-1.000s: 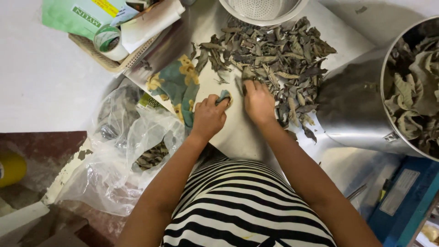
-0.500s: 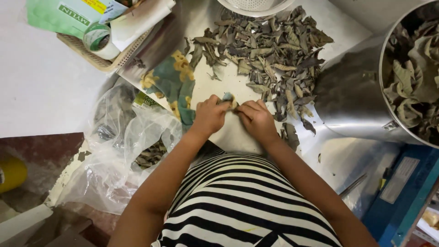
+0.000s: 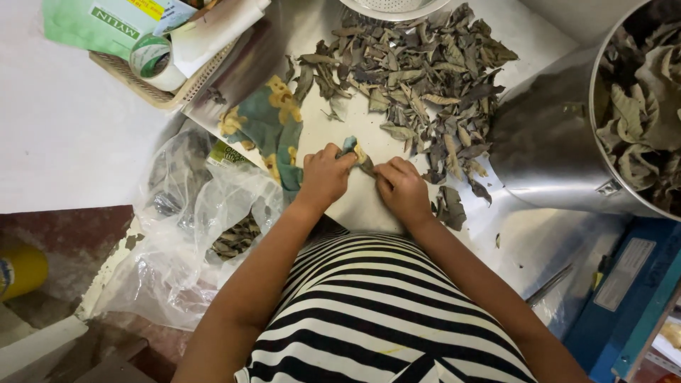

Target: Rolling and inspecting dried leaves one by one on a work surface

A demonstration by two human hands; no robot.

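Note:
My left hand (image 3: 324, 174) and my right hand (image 3: 401, 190) meet over a pale sheet (image 3: 358, 128) on the floor, both pinching one dried grey-green leaf (image 3: 358, 155) between the fingertips. A wide pile of dried leaves (image 3: 418, 78) lies on the sheet just beyond my hands. A single loose leaf (image 3: 450, 207) rests right of my right wrist. My striped shirt fills the bottom of the view.
A big steel pot (image 3: 560, 142) full of dried leaves stands at the right. A basket with a tape roll (image 3: 152, 60) and papers sits upper left. Crumpled clear plastic bags (image 3: 177, 234) lie left, a blue box (image 3: 624, 298) lower right, a white colander (image 3: 394, 7) at top.
Both hands drew back from the pile's edge toward my body and came together, now gripping one leaf between them. The view shifted slightly.

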